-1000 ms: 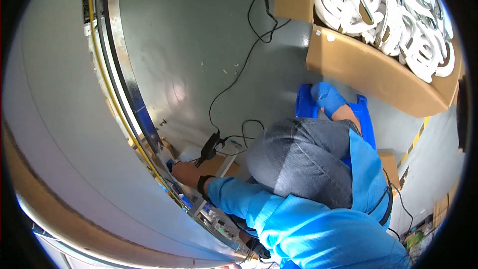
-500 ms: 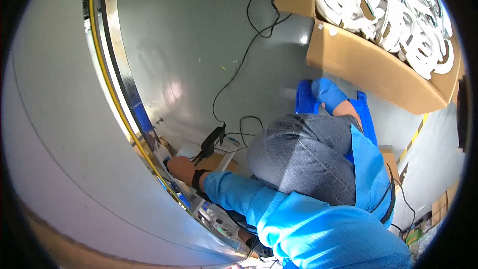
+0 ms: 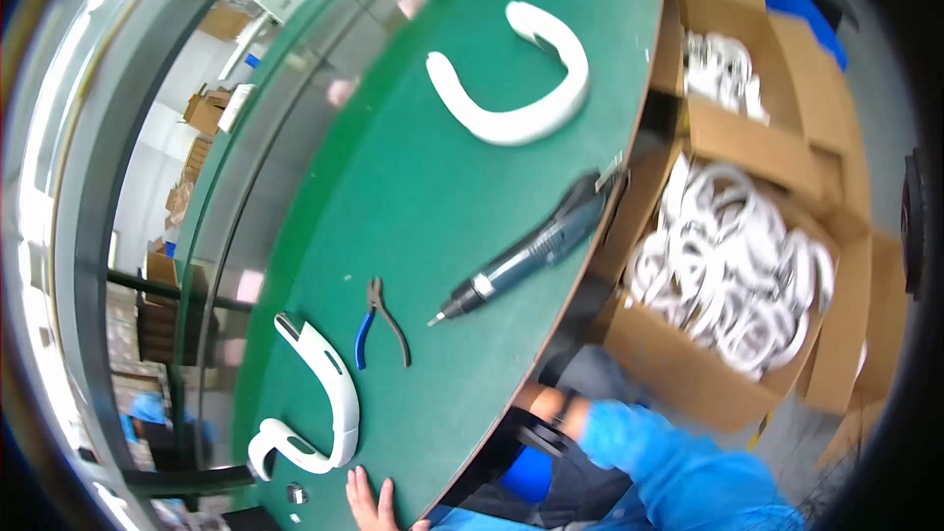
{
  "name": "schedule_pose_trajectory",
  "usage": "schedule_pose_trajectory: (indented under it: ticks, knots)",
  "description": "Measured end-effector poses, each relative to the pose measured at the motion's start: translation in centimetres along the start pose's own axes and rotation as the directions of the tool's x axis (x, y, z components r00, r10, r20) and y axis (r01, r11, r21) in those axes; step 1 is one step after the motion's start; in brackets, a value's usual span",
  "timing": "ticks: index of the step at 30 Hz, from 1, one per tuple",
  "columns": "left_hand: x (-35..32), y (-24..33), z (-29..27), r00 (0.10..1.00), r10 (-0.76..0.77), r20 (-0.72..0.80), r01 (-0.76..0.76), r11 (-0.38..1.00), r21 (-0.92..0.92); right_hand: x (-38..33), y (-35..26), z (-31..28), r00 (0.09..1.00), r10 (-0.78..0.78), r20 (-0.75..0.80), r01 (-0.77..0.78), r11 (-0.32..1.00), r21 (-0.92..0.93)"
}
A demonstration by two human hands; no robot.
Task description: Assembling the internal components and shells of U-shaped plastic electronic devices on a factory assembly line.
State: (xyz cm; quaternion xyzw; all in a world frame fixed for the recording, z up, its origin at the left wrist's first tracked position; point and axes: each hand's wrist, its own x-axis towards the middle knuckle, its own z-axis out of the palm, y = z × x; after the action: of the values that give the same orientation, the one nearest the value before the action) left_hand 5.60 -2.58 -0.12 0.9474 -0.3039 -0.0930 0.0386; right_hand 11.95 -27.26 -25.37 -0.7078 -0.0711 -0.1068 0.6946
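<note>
My left hand point(image 3: 372, 503) rests on the green table point(image 3: 423, 226) at the lower edge, fingers stretched out and apart. Just beyond its fingertips lies a white curved plastic piece point(image 3: 339, 403), with a dark slot near one end. My right hand point(image 3: 536, 401) is at the table's near right edge, below a blue sleeve and dark wristband; its fingers are hidden. A pair of pliers point(image 3: 376, 320), with one blue and one dark handle showing, lies mid-table. To its right is a dark electric screwdriver point(image 3: 531, 251). Farther back sits a white U-shaped piece point(image 3: 531, 123).
Open cardboard boxes point(image 3: 678, 388) full of white curved pieces stand right of the table, another box point(image 3: 733, 123) behind. A small shiny part point(image 3: 297, 493) lies near the left hand. Along the left run a rail and a grey frame point(image 3: 147, 108).
The view has swung from the floor, stool and cable up to the green tabletop. My right hand has left the low spot by the cable and is now at the table edge.
</note>
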Motion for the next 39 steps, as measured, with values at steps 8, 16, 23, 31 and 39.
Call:
schedule_pose_trajectory:
  ticks: [8,16,23,31,39]
  knots:
    - [-0.1,-0.3,-0.2,1.000,-0.001,-0.012,-0.001,0.991,-0.133,0.0,-15.7,-16.1,0.585,-0.086,-0.806,0.177,0.984,0.023]
    - [-0.3,-1.8,0.4,0.999,-0.015,0.044,0.025,0.972,-0.233,8.0,-22.1,-21.8,0.892,0.160,-0.424,-0.440,0.531,-0.725]
    - [-1.0,-3.0,0.0,1.000,-0.008,0.023,0.014,0.963,-0.269,3.0,-18.9,-20.1,0.797,-0.223,-0.561,-0.199,0.781,-0.592]
    - [-0.8,-3.5,0.5,0.990,-0.035,-0.133,-0.015,0.934,-0.356,13.4,-21.3,-11.5,0.655,-0.601,-0.457,0.508,0.799,-0.322]
    - [-0.3,-10.7,-0.8,0.666,-0.463,-0.585,-0.019,0.774,-0.633,20.5,-22.3,-11.1,0.997,-0.077,-0.032,0.077,0.997,-0.016]
